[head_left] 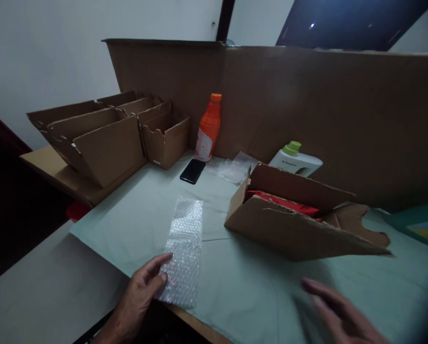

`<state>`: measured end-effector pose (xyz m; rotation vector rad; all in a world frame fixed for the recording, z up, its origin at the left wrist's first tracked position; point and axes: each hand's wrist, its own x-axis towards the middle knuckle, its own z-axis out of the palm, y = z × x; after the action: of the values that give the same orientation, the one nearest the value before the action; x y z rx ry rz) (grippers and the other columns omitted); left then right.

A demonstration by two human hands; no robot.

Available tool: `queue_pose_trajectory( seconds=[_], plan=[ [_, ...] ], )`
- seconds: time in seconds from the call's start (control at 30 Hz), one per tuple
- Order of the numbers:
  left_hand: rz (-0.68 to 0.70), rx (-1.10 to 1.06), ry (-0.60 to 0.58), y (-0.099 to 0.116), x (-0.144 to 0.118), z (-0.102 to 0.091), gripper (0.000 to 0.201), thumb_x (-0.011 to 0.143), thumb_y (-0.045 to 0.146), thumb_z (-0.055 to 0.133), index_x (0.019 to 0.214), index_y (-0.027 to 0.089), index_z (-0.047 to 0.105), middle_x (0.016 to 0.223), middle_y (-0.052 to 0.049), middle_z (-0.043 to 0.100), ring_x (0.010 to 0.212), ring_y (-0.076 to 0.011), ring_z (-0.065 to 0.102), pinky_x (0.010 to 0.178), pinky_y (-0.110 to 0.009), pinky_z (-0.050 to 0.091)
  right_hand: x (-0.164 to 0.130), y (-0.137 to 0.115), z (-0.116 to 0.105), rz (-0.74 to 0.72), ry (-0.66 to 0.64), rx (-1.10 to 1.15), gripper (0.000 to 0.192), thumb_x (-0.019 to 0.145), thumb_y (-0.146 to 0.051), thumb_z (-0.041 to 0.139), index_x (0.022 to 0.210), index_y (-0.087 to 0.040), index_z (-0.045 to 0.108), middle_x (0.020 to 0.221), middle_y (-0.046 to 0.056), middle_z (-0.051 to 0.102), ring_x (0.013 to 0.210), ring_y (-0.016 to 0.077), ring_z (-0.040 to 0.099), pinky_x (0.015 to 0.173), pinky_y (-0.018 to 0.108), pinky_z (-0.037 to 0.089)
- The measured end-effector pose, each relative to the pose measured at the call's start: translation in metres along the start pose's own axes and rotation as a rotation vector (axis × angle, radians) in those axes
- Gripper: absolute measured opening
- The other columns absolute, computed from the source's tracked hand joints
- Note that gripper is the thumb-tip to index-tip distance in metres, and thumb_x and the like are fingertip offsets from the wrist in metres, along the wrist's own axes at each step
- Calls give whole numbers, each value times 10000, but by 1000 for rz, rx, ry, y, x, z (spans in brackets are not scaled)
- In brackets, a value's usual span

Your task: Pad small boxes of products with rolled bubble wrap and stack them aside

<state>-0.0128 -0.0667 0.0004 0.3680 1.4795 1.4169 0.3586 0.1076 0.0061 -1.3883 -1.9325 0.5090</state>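
Observation:
A strip of clear bubble wrap (185, 248) lies flat near the front edge of the table. My left hand (138, 291) grips its left edge, with thumb and index finger showing on top and the other fingers hidden. To the right, my right hand (337, 313) is over the table with its fingers stretched out, slightly blurred by motion, and nothing shows in it. Beyond that hand stands an open cardboard box (285, 229), with red packets (285, 203) inside.
Cardboard bins (109, 150) stand at the left. Toward the back are an orange bottle (209, 126), a black phone (192, 171), more clear plastic wrap (231, 168) and a white jug (292, 160) with a green cap. A cardboard wall (307, 105) closes off the back.

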Motion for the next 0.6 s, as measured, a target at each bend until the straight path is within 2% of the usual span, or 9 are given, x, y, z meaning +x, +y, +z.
queue_pose_trajectory(
  seconds=[0.07, 0.13, 0.2, 0.23, 0.3, 0.37, 0.43, 0.53, 0.6],
  plan=[
    [-63, -35, -24, 0, 0, 2, 582, 673, 562, 826, 1150, 243, 730, 1029, -52, 723, 978, -232, 629, 862, -314, 475, -10, -33, 28, -294, -237, -39, 331, 868, -356, 627, 1189, -301, 688, 1187, 69, 741, 1056, 271, 706, 910, 396, 580],
    [-140, -139, -59, 1, -1, 7, 592, 669, 553, 832, 1157, 234, 728, 902, -31, 707, 851, -201, 627, 787, -303, 484, -12, -66, 59, -534, -413, -75, 532, 857, -254, 626, 1385, -287, 566, 1378, 93, 639, 1220, 266, 627, 1001, 407, 534],
    [-183, -227, -105, 1, -2, 12, 597, 655, 532, 850, 1148, 218, 725, 948, -45, 714, 877, -207, 644, 803, -310, 495, -9, -92, 87, -679, -528, -60, 725, 815, -201, 631, 1507, -236, 417, 1473, 131, 547, 1314, 278, 539, 1057, 434, 482],
    [-191, -241, -133, 1, -3, 13, 599, 656, 528, 852, 1146, 210, 719, 977, -57, 717, 896, -214, 653, 814, -318, 501, -5, -101, 98, -722, -567, -31, 763, 780, -179, 633, 1507, -209, 406, 1452, 145, 557, 1301, 287, 536, 1055, 448, 471],
    [-190, -178, -215, 0, -2, 11, 628, 696, 557, 817, 1194, 196, 685, 956, -69, 717, 832, -210, 670, 789, -334, 510, 3, -114, 115, -752, -607, 24, 661, 717, -127, 616, 1370, -194, 545, 1260, 131, 661, 1150, 282, 599, 979, 451, 491],
    [-189, -1, -331, 3, 2, 4, 697, 730, 613, 763, 1263, 183, 634, 863, -61, 707, 705, -195, 661, 703, -336, 511, 13, -118, 120, -733, -615, 34, 475, 682, -79, 587, 1133, -204, 665, 1019, 82, 702, 956, 251, 630, 862, 420, 509],
    [-158, 236, -428, 16, 8, -4, 726, 759, 637, 710, 1314, 182, 596, 822, -52, 702, 653, -190, 645, 647, -325, 501, 23, -112, 116, -699, -610, 16, 419, 654, -49, 567, 1021, -208, 689, 929, 61, 699, 880, 236, 633, 803, 396, 510],
    [46, 599, -440, 56, 23, -1, 548, 848, 546, 615, 1287, 218, 630, 844, -41, 713, 714, -188, 642, 657, -299, 493, 33, -85, 101, -674, -563, -20, 596, 676, -51, 542, 1232, -235, 653, 1109, 85, 723, 1019, 264, 666, 869, 418, 536],
    [269, 799, -412, 88, 44, 19, 409, 905, 434, 549, 1242, 233, 667, 859, -31, 723, 754, -184, 648, 702, -292, 498, 34, -60, 93, -623, -463, -60, 665, 793, -73, 502, 1432, -257, 522, 1273, 99, 692, 1136, 260, 665, 930, 416, 550]
  ],
)
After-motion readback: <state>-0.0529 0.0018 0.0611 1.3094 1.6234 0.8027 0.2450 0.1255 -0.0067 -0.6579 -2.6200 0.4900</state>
